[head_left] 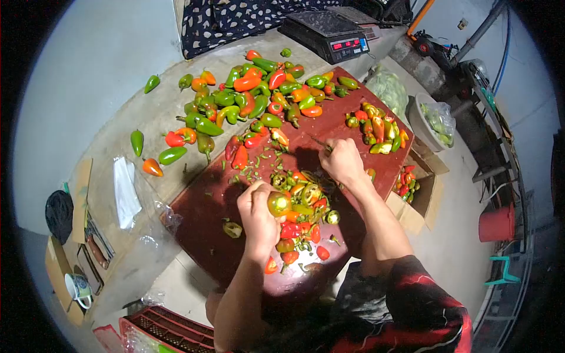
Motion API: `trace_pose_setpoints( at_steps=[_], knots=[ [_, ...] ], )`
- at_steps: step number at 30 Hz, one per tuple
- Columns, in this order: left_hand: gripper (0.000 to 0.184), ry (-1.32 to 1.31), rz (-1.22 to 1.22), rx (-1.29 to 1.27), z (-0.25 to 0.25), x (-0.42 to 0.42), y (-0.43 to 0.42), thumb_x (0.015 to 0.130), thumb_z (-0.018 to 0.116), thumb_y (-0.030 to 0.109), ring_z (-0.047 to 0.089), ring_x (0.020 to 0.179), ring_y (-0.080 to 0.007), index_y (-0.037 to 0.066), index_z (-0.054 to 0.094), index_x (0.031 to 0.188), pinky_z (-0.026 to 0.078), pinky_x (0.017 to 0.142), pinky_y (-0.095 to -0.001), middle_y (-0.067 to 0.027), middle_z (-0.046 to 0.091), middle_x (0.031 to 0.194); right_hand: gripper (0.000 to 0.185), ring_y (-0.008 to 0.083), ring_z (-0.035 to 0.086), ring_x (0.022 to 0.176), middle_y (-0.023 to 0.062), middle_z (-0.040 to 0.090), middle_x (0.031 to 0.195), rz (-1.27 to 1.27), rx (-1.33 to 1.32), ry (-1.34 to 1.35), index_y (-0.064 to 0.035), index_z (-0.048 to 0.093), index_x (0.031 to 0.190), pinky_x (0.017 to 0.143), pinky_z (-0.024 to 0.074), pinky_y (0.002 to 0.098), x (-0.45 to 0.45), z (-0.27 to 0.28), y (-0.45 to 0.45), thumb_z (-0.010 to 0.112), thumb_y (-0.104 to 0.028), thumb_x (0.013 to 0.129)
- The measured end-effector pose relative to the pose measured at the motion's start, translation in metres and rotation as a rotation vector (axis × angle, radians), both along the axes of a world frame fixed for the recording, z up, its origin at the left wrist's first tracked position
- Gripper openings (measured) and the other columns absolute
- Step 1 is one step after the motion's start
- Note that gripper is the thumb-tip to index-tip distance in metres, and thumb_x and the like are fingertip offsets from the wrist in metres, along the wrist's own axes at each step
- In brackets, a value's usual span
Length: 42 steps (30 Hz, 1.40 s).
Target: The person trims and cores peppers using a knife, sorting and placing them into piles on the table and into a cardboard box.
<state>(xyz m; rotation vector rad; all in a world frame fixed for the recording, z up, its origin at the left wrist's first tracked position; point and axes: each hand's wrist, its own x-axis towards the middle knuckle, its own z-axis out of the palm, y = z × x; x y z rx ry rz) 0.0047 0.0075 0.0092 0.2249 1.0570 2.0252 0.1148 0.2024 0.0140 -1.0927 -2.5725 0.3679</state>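
My left hand (256,213) is closed around a greenish-brown pepper (278,203), its round pale end facing up. In my right hand (344,162) is a small knife (318,141), its dark blade pointing away to the left above the red tabletop (200,206). The knife is apart from the pepper. Between and below my hands lie cut peppers (311,194), some showing hollow insides, with red pieces and stems among them. Small green trimmings (259,165) are scattered just beyond my left hand.
Many whole green, orange and red peppers (247,97) cover the far side. A smaller pepper pile (376,126) sits at the table's right. Behind stands a digital scale (332,38). A cardboard box (432,197) with peppers and a white tub (421,126) are to the right.
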Motion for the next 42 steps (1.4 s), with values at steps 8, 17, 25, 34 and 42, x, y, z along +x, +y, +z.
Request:
trace_pose_setpoints(
  at_steps=[8, 17, 25, 34, 42],
  knots=[
    [0.022, -0.060, -0.098, 0.065, -0.004, -0.007, -0.007, 0.095, 0.047, 0.019, 0.042, 0.046, -0.0109, 0.007, 0.052, 0.077, 0.032, 0.040, -0.0258, -0.0038, 0.050, 0.063, 0.021, 0.0427, 0.067, 0.082, 0.0261, 0.067, 0.081, 0.004, -0.082, -0.145, -0.0028, 0.070, 0.090, 0.080, 0.0551, 0.0506, -0.009, -0.010, -0.006, 0.066, -0.021, 0.080],
    [0.011, -0.490, -0.058, 0.100, -0.018, -0.009, -0.002, 0.096, 0.057, 0.022, 0.056, 0.081, -0.0160, 0.013, 0.054, 0.099, 0.046, 0.072, -0.0354, -0.0032, 0.057, 0.085, 0.023, 0.0427, 0.067, 0.089, 0.0261, 0.068, 0.086, -0.012, -0.047, 0.037, -0.0009, 0.068, 0.094, 0.080, 0.0539, 0.0494, -0.029, -0.013, 0.084, 0.070, -0.017, 0.077],
    [0.037, -0.276, -0.141, 0.037, -0.024, 0.000, 0.004, 0.104, 0.049, 0.034, 0.050, 0.061, -0.0161, 0.008, 0.046, 0.077, 0.047, 0.060, -0.0328, -0.0056, 0.050, 0.068, 0.041, 0.0424, 0.061, 0.111, 0.0249, 0.065, 0.116, -0.408, 0.034, 0.063, -0.0102, 0.056, 0.126, 0.093, 0.0506, 0.0498, -0.059, -0.032, 0.207, 0.062, -0.017, 0.086],
    [0.013, 0.061, -0.407, 0.004, -0.016, 0.004, 0.001, 0.102, 0.052, 0.014, 0.053, 0.058, -0.0137, 0.001, 0.057, 0.102, 0.047, 0.056, -0.0276, -0.0022, 0.049, 0.068, 0.028, 0.0413, 0.064, 0.106, 0.0256, 0.067, 0.108, -0.442, -0.097, 0.178, -0.0028, 0.068, 0.108, 0.089, 0.0516, 0.0472, -0.050, -0.038, 0.224, 0.064, -0.022, 0.088],
    [0.037, 0.487, -0.247, -0.329, -0.020, 0.001, 0.005, 0.091, 0.070, 0.018, 0.066, 0.079, -0.0153, 0.000, 0.056, 0.120, 0.052, 0.067, -0.0310, -0.0144, 0.068, 0.096, 0.022, 0.0109, 0.058, 0.066, 0.0005, 0.066, 0.072, -0.092, -0.451, 0.440, -0.0010, 0.071, 0.089, 0.061, 0.0476, 0.0339, 0.001, 0.014, 0.109, 0.072, -0.023, 0.089]
  ],
)
